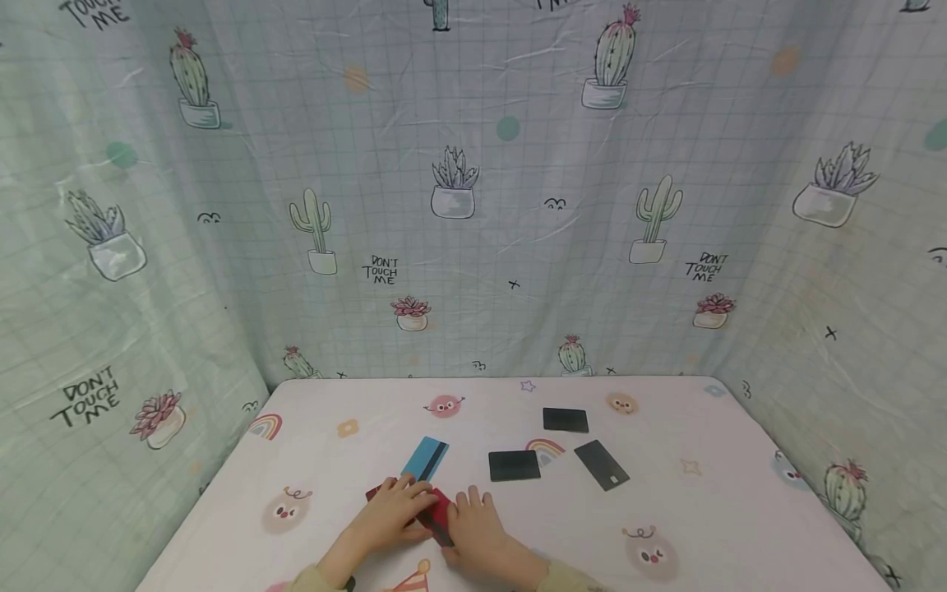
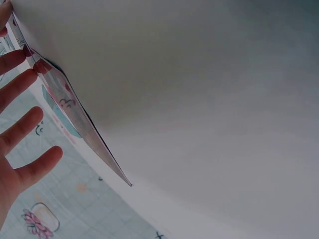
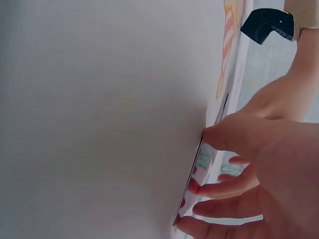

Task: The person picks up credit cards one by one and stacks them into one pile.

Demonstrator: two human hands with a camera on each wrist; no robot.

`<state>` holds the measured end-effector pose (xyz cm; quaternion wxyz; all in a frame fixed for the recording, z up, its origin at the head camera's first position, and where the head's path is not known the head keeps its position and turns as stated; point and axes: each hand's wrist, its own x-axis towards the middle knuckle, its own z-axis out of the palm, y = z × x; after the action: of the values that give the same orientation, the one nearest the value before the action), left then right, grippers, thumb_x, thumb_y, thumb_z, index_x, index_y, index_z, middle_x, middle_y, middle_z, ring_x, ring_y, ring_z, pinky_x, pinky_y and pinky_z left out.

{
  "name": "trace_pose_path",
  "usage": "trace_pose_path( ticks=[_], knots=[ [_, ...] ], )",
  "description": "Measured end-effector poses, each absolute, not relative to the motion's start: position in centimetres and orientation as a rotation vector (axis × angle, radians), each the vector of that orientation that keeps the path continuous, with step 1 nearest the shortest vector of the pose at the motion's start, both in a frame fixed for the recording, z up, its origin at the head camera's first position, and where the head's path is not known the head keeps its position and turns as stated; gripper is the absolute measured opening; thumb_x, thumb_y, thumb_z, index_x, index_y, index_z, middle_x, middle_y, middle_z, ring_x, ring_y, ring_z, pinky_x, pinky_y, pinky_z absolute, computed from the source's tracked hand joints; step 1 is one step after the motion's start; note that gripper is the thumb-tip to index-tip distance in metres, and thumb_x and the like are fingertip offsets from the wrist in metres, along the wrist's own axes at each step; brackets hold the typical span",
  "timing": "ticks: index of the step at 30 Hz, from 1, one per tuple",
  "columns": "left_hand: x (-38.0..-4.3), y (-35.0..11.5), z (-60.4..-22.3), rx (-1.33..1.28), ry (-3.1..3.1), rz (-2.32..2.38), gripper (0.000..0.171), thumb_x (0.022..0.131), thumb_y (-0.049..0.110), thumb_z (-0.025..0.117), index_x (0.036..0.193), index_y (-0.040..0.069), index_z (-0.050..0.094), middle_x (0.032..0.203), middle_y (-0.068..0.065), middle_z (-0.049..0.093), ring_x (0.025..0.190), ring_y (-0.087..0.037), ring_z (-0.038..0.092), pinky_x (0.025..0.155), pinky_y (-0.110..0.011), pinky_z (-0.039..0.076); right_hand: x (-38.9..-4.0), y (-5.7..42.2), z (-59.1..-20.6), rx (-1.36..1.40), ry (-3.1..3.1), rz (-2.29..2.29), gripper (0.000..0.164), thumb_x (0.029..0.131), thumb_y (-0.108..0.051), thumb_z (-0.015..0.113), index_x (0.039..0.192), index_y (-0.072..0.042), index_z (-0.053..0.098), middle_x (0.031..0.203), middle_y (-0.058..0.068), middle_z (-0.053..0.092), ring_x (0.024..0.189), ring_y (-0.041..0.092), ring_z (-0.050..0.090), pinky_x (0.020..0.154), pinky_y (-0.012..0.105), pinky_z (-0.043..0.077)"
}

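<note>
On the counter (image 1: 703, 526), the left hand (image 1: 395, 514) has its outer fingers (image 2: 42, 163) spread; I cannot tell its grip. The right hand (image 1: 479, 530) pinches the red card (image 1: 440, 511) between both hands, edge-on at the wrist; only overhead shows three dark cards (image 1: 514, 465).

Left fingers (image 2: 24, 128) spread, right fingers (image 3: 230, 206) curved, forearms (image 1: 525, 566) converging.
</note>
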<state>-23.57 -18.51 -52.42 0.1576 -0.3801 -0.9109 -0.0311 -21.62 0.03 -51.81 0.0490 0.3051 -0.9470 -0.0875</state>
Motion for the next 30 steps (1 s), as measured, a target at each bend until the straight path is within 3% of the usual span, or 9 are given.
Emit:
trace_pose_path(
  ticks=[11,21,30],
  knots=[
    [-23.5,-18.5,-52.3,-1.128,-2.604,-0.113,0.04,0.074,0.04,0.066,0.108,0.02,0.059,0.113,0.001,0.059,0.098,-0.019,0.047,0.075,-0.042,0.041,-22.7,1.6,-51.6,1.05,-2.926,-0.121,0.052,0.07,-0.049,0.064,0.107,-0.013,0.055,0.086,-0.002,0.047,0.08,0.013,0.038,0.069,0.03,0.036],
    [-23.4,-18.7,-52.5,-1.145,-2.613,-0.104,0.039,0.074,0.042,0.065,0.107,0.023,0.058,0.108,0.005,0.059,0.098,-0.017,0.047,0.078,-0.044,0.041,-23.4,2.9,-51.3,1.156,-2.935,0.014,0.049,0.067,-0.04,0.068,0.109,-0.018,0.056,0.092,-0.006,0.049,0.083,0.01,0.037,0.072,0.029,0.038],
    [-23.6,-18.8,-52.8,-1.176,-2.52,-0.08,0.041,0.072,0.044,0.066,0.106,0.023,0.057,0.101,0.008,0.058,0.094,-0.012,0.045,0.074,-0.036,0.041,-23.5,3.4,-51.4,1.179,-2.871,-0.059,0.048,0.071,-0.048,0.063,0.107,-0.018,0.056,0.096,-0.005,0.051,0.09,0.014,0.042,0.076,0.031,0.04]
  ],
)
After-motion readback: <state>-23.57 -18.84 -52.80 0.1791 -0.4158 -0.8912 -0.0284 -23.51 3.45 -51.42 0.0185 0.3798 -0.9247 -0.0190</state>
